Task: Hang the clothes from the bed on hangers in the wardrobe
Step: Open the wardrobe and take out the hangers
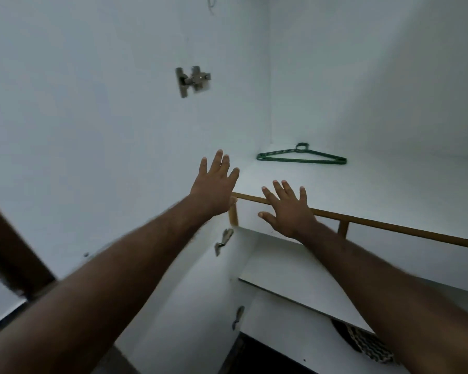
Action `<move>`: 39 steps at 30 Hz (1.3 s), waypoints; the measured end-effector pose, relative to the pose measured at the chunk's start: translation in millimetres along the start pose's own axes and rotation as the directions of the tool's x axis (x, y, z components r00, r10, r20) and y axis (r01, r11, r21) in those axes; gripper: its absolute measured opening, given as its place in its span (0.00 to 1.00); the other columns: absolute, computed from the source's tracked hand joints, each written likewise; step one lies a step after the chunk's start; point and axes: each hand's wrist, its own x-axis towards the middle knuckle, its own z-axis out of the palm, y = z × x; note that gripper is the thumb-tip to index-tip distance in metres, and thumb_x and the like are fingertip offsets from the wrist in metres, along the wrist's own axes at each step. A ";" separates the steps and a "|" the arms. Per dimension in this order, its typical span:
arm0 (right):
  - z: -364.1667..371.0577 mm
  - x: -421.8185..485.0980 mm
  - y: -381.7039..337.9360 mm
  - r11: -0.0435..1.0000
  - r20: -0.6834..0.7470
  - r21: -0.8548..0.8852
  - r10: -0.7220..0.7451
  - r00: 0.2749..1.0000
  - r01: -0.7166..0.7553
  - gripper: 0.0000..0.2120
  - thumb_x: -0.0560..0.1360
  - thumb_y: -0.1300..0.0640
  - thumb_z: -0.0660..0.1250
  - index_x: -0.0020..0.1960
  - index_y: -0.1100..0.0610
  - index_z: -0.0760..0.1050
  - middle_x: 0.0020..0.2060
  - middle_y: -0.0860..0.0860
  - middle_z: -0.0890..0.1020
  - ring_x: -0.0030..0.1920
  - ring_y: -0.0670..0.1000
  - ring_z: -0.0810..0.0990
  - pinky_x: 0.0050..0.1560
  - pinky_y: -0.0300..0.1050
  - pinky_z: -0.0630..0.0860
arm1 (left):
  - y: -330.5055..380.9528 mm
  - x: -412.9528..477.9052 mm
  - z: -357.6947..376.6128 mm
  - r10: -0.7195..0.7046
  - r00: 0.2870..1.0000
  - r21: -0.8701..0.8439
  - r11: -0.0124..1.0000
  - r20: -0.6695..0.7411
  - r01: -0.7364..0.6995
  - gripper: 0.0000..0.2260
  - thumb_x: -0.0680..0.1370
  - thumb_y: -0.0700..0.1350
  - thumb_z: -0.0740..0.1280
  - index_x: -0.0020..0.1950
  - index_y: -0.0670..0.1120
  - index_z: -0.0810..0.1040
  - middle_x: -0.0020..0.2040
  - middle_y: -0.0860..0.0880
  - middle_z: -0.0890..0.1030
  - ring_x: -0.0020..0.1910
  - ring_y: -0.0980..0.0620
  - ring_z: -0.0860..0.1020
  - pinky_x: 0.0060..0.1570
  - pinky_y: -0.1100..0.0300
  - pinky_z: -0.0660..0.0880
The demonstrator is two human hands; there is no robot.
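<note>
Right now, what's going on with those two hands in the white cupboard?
A person reaches both bare arms into a white wardrobe. The left hand and the right hand are open, fingers spread, and hold nothing. A green hanger lies flat on the shelf near the back corner, beyond both hands and untouched. No clothes are in view, and the hanger has nothing on it yet.
</note>
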 end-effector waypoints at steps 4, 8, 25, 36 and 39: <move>0.7 12.3 53.6 0.995 0.037 -0.019 0.103 0.994 -0.103 0.33 0.81 0.36 0.48 0.80 0.49 0.46 0.80 0.54 0.48 0.79 0.56 0.43 0.74 0.66 0.43 | 33.9 59.6 13.5 0.071 0.997 -0.081 0.994 -0.035 -0.074 0.31 0.81 0.57 0.60 0.79 0.45 0.53 0.79 0.38 0.47 0.78 0.39 0.40 0.74 0.38 0.44; 4.3 44.0 95.0 0.985 0.042 -0.026 0.170 0.985 -0.169 0.32 0.81 0.37 0.48 0.80 0.50 0.46 0.80 0.55 0.48 0.79 0.56 0.44 0.74 0.66 0.43 | 52.9 129.7 38.2 0.111 0.991 -0.143 0.982 -0.072 -0.120 0.29 0.82 0.56 0.58 0.78 0.45 0.54 0.79 0.39 0.50 0.78 0.40 0.42 0.74 0.39 0.47; 68.0 242.8 239.4 0.933 0.257 -0.122 0.359 0.897 -0.338 0.55 0.68 0.30 0.69 0.80 0.49 0.41 0.80 0.55 0.44 0.79 0.57 0.40 0.74 0.66 0.41 | 71.4 408.2 163.6 0.392 0.907 -0.504 0.820 0.154 -0.269 0.44 0.73 0.57 0.72 0.80 0.46 0.50 0.79 0.40 0.53 0.78 0.44 0.49 0.74 0.45 0.55; 93.7 253.5 292.2 0.980 0.122 -0.048 0.198 0.973 -0.193 0.14 0.82 0.52 0.58 0.64 0.55 0.74 0.56 0.54 0.76 0.58 0.57 0.75 0.55 0.50 0.71 | 116.6 452.2 190.5 0.368 0.927 -0.531 0.773 -0.069 -0.347 0.12 0.82 0.43 0.59 0.64 0.44 0.76 0.57 0.44 0.74 0.58 0.45 0.72 0.56 0.54 0.69; 83.8 245.5 305.1 0.979 0.184 -0.059 0.202 0.962 -0.195 0.09 0.79 0.61 0.59 0.55 0.58 0.76 0.50 0.55 0.77 0.53 0.57 0.76 0.51 0.49 0.72 | 128.3 452.3 179.9 0.423 0.903 -0.541 0.744 -0.072 -0.392 0.10 0.81 0.41 0.60 0.59 0.44 0.78 0.54 0.45 0.76 0.56 0.45 0.74 0.53 0.54 0.70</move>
